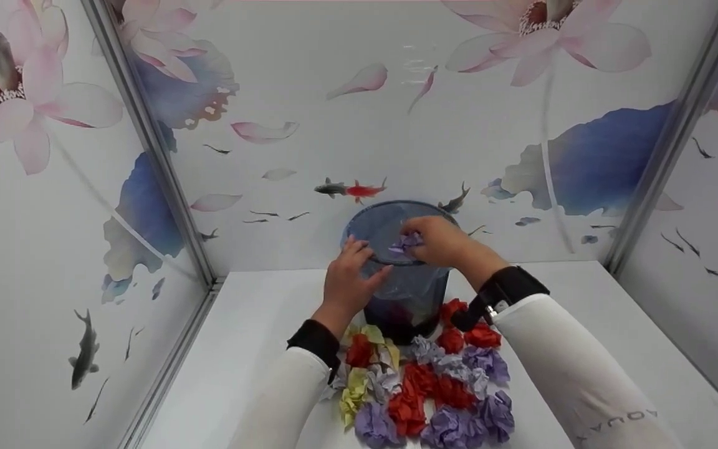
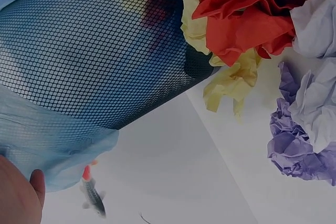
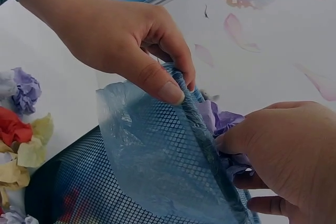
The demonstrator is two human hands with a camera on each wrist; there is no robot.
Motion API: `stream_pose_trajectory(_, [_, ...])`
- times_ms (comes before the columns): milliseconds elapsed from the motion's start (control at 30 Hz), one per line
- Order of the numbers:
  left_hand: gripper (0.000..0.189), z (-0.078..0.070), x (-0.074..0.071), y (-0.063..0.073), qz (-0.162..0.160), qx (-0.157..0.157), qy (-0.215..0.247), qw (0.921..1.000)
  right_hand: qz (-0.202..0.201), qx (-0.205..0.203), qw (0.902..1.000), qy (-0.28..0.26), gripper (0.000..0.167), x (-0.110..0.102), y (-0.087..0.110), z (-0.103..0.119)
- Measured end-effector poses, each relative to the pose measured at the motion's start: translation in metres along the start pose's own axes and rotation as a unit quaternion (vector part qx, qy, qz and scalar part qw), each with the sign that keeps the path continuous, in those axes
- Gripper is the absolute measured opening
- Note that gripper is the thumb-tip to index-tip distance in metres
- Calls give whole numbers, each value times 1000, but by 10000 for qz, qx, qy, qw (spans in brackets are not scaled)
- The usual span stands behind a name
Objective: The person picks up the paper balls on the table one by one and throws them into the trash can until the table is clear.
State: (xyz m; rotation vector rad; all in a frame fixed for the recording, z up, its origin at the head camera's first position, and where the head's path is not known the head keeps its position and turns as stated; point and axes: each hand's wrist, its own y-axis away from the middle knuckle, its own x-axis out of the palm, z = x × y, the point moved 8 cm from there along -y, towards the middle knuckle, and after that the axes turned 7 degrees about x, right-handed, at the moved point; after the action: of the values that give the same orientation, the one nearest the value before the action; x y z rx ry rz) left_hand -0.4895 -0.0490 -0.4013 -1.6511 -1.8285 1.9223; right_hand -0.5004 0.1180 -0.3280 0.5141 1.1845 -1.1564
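A mesh wastebasket [image 1: 406, 299], lined with a thin bluish plastic bag [image 3: 142, 140], stands against the back wall. My left hand [image 1: 351, 280] grips its rim on the left, thumb outside over the folded bag and fingers inside. At the opening, my right hand [image 1: 437, 240] pinches a crumpled purple paper ball [image 1: 406, 242] just over the rim. In the right wrist view, the purple paper shows between the rim and the fingers of that hand. Red and yellow shapes show dimly through the mesh near the bottom. Only part of the left thumb [image 2: 37, 184] shows in the left wrist view.
In front of the basket lie several crumpled paper balls: red [image 1: 407, 408], yellow [image 1: 353, 396], purple [image 1: 376, 425] and pale grey [image 1: 427, 350]. White panels with lotus and fish prints enclose the white table [image 1: 253, 312] at the back and both sides.
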Motion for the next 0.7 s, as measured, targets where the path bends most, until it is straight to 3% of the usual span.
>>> stream_pose_trajectory(300, [58, 3, 2, 1, 22, -69, 42, 10000, 105, 155, 9998, -66, 32, 10, -1, -5])
stream_pose_trajectory(500, [59, 4, 1, 3, 25, -46, 51, 10000, 62, -27, 9999, -97, 40, 5, 3, -10])
stream_pose_trajectory(600, [58, 3, 0, 2, 32, -45, 100, 9999, -228, -61, 9996, -172, 44, -7, 8, -22])
stream_pose_trajectory(700, [57, 5, -1, 2, 31, -91, 170, 9998, -833, 18, 9957, -393, 43, -22, 11, -44])
